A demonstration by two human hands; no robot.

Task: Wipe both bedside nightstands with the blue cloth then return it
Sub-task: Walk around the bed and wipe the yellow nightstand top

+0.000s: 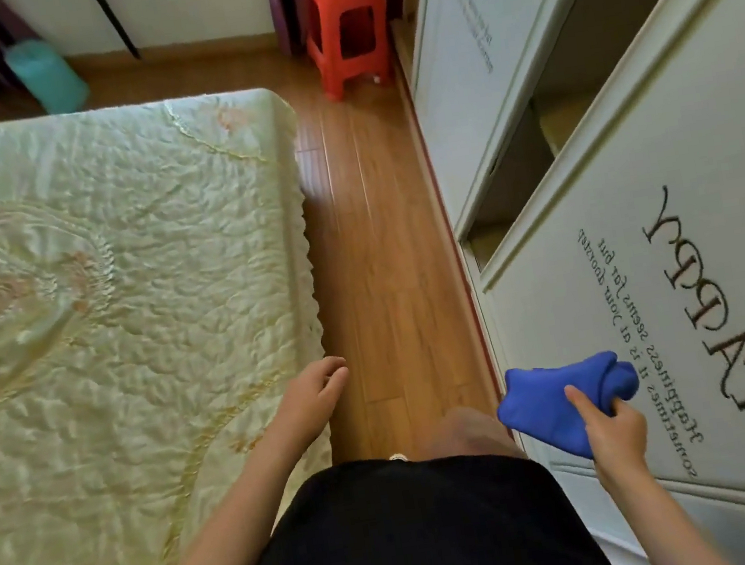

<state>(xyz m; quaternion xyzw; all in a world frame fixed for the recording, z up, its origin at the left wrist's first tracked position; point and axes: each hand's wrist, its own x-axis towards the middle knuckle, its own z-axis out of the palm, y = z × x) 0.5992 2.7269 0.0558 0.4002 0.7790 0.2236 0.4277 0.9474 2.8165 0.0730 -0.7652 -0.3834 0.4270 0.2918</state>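
Note:
The blue cloth [564, 399] is bunched up in my right hand [613, 428], held at waist height in front of the white wardrobe door at the lower right. My left hand [312, 398] hangs free beside the bed's edge, fingers loosely apart, holding nothing. No nightstand shows in the head view.
A bed with a pale green quilted cover [98, 282] fills the left. A narrow strip of wooden floor [379, 243] runs between the bed and the white sliding wardrobe [636, 197] on the right. A red plastic stool [346, 22] stands at the far end, and a teal bin [45, 79] at the far left.

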